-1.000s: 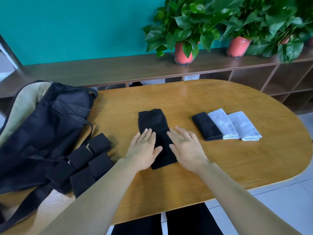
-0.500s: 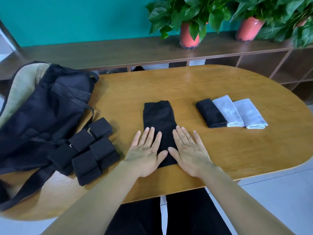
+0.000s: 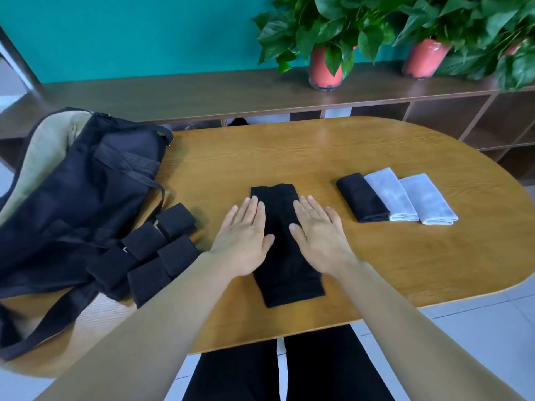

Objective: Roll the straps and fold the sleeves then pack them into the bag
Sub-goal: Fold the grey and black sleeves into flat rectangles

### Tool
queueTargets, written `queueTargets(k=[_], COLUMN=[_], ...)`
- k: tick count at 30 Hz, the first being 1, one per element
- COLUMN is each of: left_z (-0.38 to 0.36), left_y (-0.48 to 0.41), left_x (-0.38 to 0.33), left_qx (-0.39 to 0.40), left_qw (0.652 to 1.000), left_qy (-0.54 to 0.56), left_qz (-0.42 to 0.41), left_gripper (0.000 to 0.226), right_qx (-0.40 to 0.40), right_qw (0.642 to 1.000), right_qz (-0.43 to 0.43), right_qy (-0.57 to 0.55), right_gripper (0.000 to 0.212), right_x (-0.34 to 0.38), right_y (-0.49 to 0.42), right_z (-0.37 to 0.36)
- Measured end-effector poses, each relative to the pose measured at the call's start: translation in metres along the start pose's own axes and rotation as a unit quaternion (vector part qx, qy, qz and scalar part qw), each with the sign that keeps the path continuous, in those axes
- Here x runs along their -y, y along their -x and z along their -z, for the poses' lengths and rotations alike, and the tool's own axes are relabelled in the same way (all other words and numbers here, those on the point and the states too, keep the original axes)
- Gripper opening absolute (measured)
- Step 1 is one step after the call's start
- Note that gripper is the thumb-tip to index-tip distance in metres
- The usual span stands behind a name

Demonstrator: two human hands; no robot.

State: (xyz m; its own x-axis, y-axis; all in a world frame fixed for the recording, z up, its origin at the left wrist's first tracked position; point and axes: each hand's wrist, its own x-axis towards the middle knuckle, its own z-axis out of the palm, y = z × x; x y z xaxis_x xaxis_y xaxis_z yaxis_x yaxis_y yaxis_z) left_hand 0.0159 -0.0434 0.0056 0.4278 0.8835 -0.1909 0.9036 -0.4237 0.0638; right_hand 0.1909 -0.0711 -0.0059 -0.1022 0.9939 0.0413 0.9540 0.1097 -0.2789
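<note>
- Your left hand (image 3: 241, 241) and right hand (image 3: 318, 235) rest flat on the black sleeve (image 3: 285, 270) at the near middle of the desk (image 3: 289, 157). Each grip is wide, fingers straight, holding nothing.
- The rolled straps (image 3: 150, 250) sit against the bag (image 3: 72, 198) on your left.
- Three folded sleeves (image 3: 396, 198) lie side by side on your right.

office-type rm, wood table (image 3: 362, 157), cubby shelf (image 3: 202, 94), potted plants (image 3: 324, 33)

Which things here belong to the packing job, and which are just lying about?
Job: black sleeve, with the left hand and right hand resting on it; folded black sleeve; two folded grey sleeves; rolled black straps; black bag.
Just there: two potted plants; wooden shelf.
</note>
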Motion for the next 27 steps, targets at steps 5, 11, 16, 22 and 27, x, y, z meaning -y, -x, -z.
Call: queueTargets(k=[5,11,16,22,27], left_z=[0.0,-0.007,-0.011,-0.01,-0.002], left_y=[-0.035,-0.052,-0.052,-0.05,-0.039], left_x=[0.002,0.012,0.012,0.014,0.014], left_qx=[0.023,0.102,0.089,0.086,0.049], left_qw=[0.999,0.994,0.993,0.993,0.996], left_qy=[-0.021,-0.038,-0.078,-0.083,-0.08], left_qz=[-0.013,-0.006,0.006,-0.003,-0.008], left_gripper=[0.087,0.116,0.126,0.125,0.118], right_qx=[0.051,0.121,0.108,0.112,0.109], right_qw=[0.998,0.988,0.987,0.987,0.994], right_qz=[0.005,0.01,-0.01,-0.017,0.003], right_qy=[0.035,0.091,0.119,0.115,0.02], right_gripper=[0.056,0.068,0.07,0.07,0.069], right_x=[0.002,-0.012,-0.017,-0.016,-0.021], right_y=[-0.051,-0.065,-0.064,-0.064,-0.053], right_z=[-0.007,-0.025,-0.027,-0.028,-0.015])
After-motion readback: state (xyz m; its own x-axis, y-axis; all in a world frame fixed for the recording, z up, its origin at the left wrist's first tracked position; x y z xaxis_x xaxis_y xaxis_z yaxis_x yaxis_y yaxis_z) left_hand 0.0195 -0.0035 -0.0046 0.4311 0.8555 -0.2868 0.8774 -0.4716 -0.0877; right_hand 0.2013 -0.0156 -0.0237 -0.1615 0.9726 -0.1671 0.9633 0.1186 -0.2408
